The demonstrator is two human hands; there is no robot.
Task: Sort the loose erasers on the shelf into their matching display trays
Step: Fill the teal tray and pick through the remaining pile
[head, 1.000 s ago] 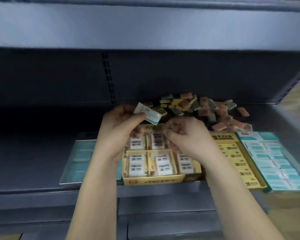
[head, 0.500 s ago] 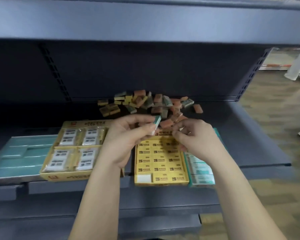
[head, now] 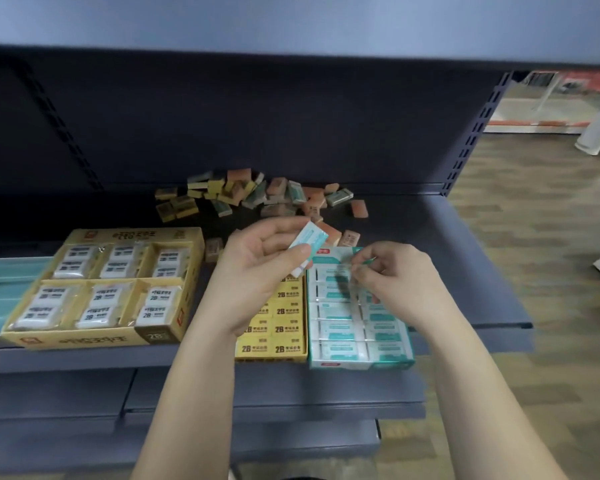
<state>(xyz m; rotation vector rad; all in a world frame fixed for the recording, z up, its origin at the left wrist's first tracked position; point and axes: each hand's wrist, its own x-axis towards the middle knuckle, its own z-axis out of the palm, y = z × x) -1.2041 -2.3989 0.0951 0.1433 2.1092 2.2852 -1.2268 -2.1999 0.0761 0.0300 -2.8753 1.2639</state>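
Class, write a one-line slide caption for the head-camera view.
Left hand holds a teal-sleeved eraser near the teal display tray, right hand curled alongside, loose erasers piled behind on the shelf.

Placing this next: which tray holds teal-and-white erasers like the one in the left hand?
The rightmost tray, under the right hand. The big yellow tray holds white erasers, the small yellow tray yellow ones.

A teal-sleeved eraser (head: 308, 239) is pinched by the left hand (head: 253, 278); the right hand (head: 395, 282) is held over the teal tray (head: 361, 362).
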